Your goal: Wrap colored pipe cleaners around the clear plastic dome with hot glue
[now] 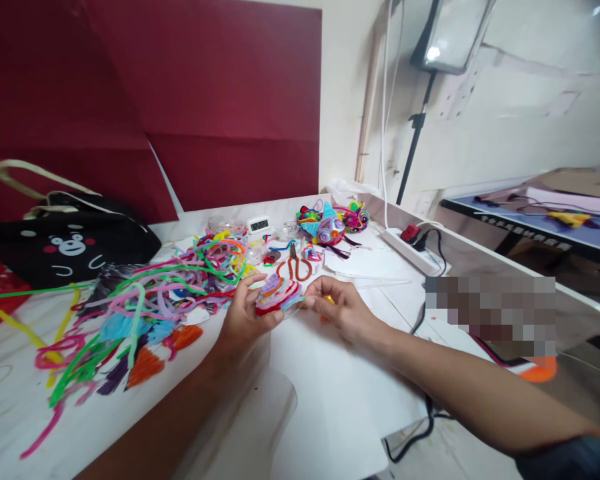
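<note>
Between my two hands is a small craft piece [279,293] wound with fuzzy stems in red, pink, orange and lilac. My left hand [246,310] grips it from the left, thumb along the lower edge. At its right end my right hand [336,305] pinches a light blue pipe cleaner [295,302] that runs along the piece. A bit of orange [326,317] shows under the right fingers; what it belongs to is hidden. Just beyond the hands lie orange-handled pliers [294,265].
Many coloured pipe cleaners [215,260] and tassels [147,363] are heaped on the left. Finished-looking colourful fish-like ornaments [330,227], a small digital clock [259,225] and a power strip [415,250] stand behind. A black bag [70,240] sits at far left.
</note>
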{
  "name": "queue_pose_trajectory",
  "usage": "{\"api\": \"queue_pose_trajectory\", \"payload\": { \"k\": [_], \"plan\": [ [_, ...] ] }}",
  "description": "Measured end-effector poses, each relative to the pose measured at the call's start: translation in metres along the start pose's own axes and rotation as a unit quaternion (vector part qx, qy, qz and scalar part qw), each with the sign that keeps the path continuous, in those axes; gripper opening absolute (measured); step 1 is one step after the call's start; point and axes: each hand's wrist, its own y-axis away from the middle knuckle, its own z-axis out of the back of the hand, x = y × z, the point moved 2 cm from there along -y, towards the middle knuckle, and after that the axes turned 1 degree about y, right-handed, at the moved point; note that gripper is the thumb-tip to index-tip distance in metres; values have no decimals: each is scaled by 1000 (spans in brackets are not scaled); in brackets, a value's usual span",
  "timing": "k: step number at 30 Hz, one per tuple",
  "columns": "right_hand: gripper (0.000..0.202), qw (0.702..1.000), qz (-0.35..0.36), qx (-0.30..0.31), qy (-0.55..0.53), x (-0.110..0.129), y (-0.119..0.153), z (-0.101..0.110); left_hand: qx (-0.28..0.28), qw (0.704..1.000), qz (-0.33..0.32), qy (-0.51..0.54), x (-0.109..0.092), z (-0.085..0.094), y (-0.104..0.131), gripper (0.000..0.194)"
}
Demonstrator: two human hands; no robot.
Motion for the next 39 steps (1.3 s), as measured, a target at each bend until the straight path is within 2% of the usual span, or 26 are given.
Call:
{"api": "queue_pose_trajectory", "payload": {
  "k": [5,19,27,36,39],
  "plan": [
    [39,998,-23,23,-51,-2,-4,1,3,1000,-5,-7,-1,0,1,69],
    [40,995,-94,32,-23,2,-6,2,35,996,-67,-55,7,8,-6,74],
    [30,996,-83,27,-1,-1,-4,3,48,995,-76,-52,13,9,-9,76],
    [35,997,-69,14,18,-2,-5,4,13,998,-42,-36,0,0,1,71],
    [37,998,-49,10,34,0,-4,4,20,999,-39,-30,0,0,1,72]
  ]
}}
